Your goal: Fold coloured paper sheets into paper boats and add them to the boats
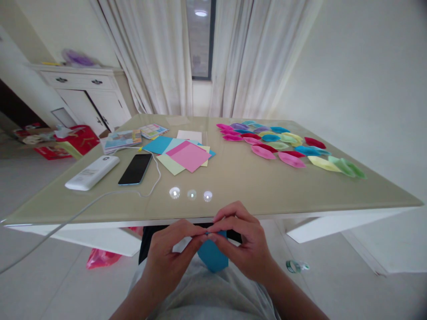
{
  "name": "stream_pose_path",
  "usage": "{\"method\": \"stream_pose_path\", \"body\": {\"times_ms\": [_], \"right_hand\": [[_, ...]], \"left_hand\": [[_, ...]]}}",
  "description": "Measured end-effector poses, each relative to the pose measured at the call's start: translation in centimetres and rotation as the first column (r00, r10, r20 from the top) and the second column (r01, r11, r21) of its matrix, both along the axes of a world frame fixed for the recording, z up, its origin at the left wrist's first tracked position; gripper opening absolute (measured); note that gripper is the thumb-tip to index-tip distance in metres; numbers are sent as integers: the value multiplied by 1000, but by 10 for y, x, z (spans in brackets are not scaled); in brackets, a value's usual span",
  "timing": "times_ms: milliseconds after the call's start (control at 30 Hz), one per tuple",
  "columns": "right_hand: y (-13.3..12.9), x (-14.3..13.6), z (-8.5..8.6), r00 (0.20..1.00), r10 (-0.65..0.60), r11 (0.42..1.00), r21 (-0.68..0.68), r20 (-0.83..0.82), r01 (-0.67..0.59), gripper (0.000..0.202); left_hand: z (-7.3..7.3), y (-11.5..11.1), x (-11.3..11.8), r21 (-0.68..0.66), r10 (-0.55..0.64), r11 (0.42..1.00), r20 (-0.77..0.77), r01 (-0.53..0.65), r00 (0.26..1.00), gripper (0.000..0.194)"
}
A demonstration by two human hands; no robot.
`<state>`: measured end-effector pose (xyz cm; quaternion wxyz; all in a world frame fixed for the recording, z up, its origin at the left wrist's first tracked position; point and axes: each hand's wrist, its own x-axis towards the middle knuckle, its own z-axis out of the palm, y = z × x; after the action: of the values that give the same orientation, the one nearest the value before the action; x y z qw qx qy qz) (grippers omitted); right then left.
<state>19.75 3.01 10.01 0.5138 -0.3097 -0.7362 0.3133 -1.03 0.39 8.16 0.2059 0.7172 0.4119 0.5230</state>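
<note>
A piece of blue paper (214, 257) hangs below my fingers, in front of the table's near edge and above my lap. Its top edge is pinched between thumb and forefinger of my left hand (173, 255) and of my right hand (245, 242), and the fingertips of both hands nearly touch. On the table, a fanned pile of square coloured sheets (189, 155), pink on top, lies left of the middle. Many folded paper pieces (263, 151) in pink, blue, red, yellow and green lie in rows at the right.
A white power bank (92, 172), a phone (135, 169), a white cable (153, 180) and booklets (122, 139) are on the left of the table (253, 191). A plastic bottle (296, 266) and a red bag (102, 258) lie on the floor.
</note>
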Motion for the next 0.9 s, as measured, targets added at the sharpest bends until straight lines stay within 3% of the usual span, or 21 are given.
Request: {"method": "stream_pose_path", "body": {"times_ms": [200, 400, 633, 900], "right_hand": [[1, 0, -2, 999, 16, 998, 52, 33, -18, 11], [0, 1, -6, 998, -33, 999, 2, 53, 33, 8], [2, 0, -6, 997, -9, 999, 42, 77, 6, 11], [3, -1, -4, 994, 14, 999, 47, 113, -19, 13]], "left_hand": [[-2, 1, -1, -2, -9, 1000, -5, 9, 1000, 11], [-3, 5, -4, -92, -35, 995, 30, 38, 999, 12], [-4, 2, -2, -83, -11, 996, 26, 13, 1000, 12], [-11, 3, -2, -174, -14, 984, 70, 26, 997, 11]]}}
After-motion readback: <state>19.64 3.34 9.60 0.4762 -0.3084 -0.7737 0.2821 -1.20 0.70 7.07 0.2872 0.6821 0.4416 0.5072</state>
